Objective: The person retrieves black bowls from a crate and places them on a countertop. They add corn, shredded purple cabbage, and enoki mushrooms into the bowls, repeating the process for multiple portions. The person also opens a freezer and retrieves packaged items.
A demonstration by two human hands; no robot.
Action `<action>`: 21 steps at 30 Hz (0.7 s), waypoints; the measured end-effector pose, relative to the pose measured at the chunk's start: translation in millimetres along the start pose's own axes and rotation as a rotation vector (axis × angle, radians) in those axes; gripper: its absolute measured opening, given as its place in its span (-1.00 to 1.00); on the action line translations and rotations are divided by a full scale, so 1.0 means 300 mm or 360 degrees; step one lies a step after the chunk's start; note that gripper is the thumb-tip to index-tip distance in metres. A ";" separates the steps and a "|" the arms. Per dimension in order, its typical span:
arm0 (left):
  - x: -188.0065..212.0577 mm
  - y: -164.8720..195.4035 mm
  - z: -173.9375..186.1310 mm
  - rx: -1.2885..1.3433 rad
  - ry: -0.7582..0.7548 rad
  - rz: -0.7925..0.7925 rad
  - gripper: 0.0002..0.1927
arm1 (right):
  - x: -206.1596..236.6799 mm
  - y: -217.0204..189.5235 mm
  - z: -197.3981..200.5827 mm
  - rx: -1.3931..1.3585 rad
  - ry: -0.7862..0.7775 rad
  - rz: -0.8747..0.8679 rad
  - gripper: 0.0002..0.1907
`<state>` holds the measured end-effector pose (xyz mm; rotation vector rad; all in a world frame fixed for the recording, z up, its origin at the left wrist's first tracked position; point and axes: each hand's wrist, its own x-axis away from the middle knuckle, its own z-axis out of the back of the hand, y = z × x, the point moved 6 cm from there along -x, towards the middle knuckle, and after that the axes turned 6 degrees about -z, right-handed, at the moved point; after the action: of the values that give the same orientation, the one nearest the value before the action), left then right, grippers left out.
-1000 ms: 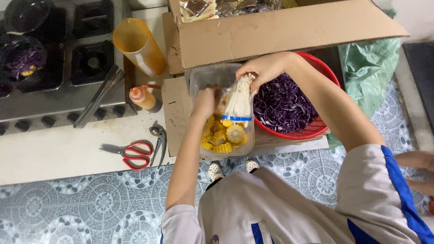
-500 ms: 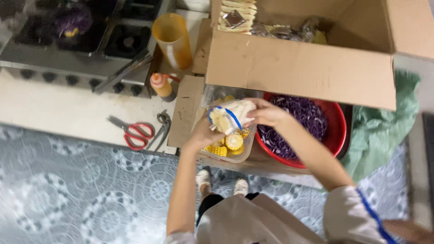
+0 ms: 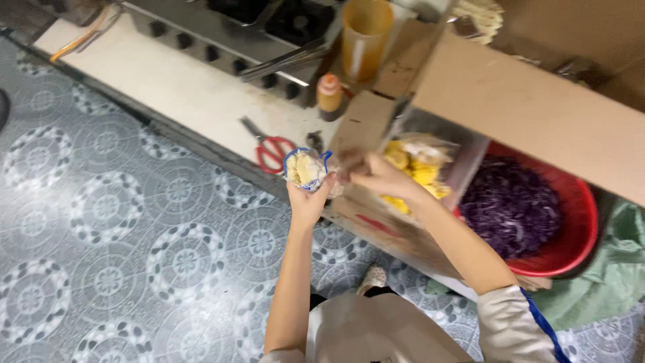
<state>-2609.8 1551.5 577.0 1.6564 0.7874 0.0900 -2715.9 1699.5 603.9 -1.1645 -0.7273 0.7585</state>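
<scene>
We hold a small clear plastic bag of pale yellow food (image 3: 306, 169) up in our left hand (image 3: 308, 202), left of the clear tub of yellow corn pieces (image 3: 418, 171). Our right hand (image 3: 376, 176) pinches its top (blurry). It looks like we are opening it, so gentle pulling seems needed.

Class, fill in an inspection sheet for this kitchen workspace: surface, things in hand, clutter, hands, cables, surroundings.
Surface: pale counter beside a stove.
Things in hand: clear packet with pale contents and a blue edge.
Clutter: red scissors, orange bottle, yellow cup, tub of corn pieces, red bowl of purple cabbage, cardboard box.
Hands: left hand grips the packet; right hand at its side, blurred.
Cables: nothing seen.
Surroundings: patterned tile floor.
</scene>
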 end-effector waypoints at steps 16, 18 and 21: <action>-0.204 0.130 0.919 0.0067 0.0007 -0.0015 -0.38 | -0.626 -0.629 -0.787 0.0666 0.0133 0.0723 -0.58; -0.274 0.126 0.980 0.0049 -0.0133 -0.0001 -0.41 | -0.739 -0.589 -0.823 0.0621 0.0038 0.0512 -0.63; -0.400 0.088 1.064 0.0011 -0.0162 0.0106 -0.38 | -0.932 -0.497 -0.833 0.0540 -0.0057 0.0248 -0.70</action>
<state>-2539.9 1217.1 561.0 1.6808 0.6562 0.0492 -2644.1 1306.2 659.5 -0.9067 -0.5158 0.9934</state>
